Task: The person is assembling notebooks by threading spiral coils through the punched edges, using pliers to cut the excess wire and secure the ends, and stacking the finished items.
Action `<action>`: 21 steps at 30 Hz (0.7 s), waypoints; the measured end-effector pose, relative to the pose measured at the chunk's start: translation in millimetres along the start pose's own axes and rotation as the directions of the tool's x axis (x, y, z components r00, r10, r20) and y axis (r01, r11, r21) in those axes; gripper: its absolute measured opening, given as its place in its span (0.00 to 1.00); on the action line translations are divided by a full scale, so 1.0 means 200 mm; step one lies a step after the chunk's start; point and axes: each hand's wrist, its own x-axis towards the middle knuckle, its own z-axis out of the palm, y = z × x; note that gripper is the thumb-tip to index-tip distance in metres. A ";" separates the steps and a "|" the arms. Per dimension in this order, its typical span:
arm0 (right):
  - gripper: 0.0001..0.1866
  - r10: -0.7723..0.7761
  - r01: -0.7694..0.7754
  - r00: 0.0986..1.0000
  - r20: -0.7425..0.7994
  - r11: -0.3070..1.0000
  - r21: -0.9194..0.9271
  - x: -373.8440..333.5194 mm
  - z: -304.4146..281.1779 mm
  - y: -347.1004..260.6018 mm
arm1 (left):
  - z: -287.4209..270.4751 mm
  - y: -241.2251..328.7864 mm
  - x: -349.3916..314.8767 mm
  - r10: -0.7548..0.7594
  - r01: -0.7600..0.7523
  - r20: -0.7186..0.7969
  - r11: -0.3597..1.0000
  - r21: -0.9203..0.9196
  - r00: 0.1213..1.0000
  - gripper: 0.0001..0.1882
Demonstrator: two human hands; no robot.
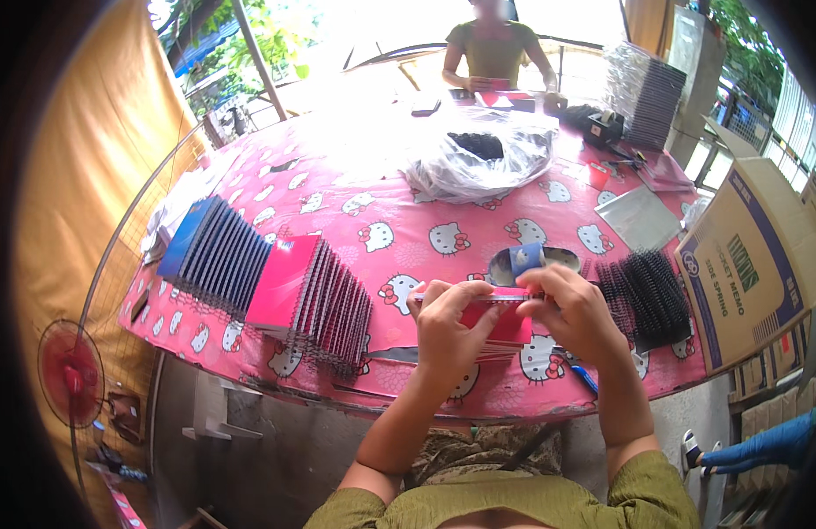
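My left hand [445, 324] is closed around a small red memo notebook [511, 328], holding it upright just above the near side of the table. At the notebook's upper right corner my right hand [574, 310] has its thumb and fingers pinched together; what lies between the fingertips is too small to make out. Below the held notebook, more red-covered pads [498, 353] show in part. Just beyond my hands lies a blue patterned band [526, 256] over a dark oval piece. To the right sits a bundle of black spiral binding coils [648, 300].
Rows of red spiral notebooks [313, 286] and blue ones [216, 249] stand on the left. A clear plastic bag [514, 172] lies mid-table. A cardboard box [743, 264] is at the right, a blue pen [584, 377] near the front edge. Another person [492, 57] sits opposite.
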 end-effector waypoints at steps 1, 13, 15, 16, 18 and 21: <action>0.09 0.028 -0.030 0.997 -0.068 0.999 -0.020 0.00 0.01 -0.01 | 0.00 0.01 0.00 -0.007 0.007 0.007 1.000 -0.011 1.000 0.14; 0.27 0.257 -0.035 0.906 0.336 0.838 -0.545 0.02 0.11 0.80 | -0.01 0.00 0.00 0.088 -0.085 -0.039 0.995 0.058 0.995 0.15; 0.24 0.215 -0.028 0.927 0.307 0.857 -0.514 0.02 0.13 0.82 | -0.02 -0.02 -0.01 0.041 -0.041 0.001 0.999 0.015 0.999 0.15; 0.23 0.197 -0.028 0.937 0.289 0.865 -0.500 0.02 0.14 0.83 | -0.02 -0.02 -0.02 0.021 -0.021 0.023 1.000 -0.009 1.000 0.15; 0.18 0.176 -0.104 0.978 0.115 0.880 -0.464 0.05 0.13 0.79 | -0.01 -0.02 -0.02 -0.011 0.011 0.025 1.000 -0.014 1.000 0.14; 0.18 0.110 -0.092 0.969 -0.221 0.992 0.088 0.10 0.00 0.65 | -0.03 -0.02 -0.01 -0.037 0.037 0.034 0.999 -0.024 0.999 0.15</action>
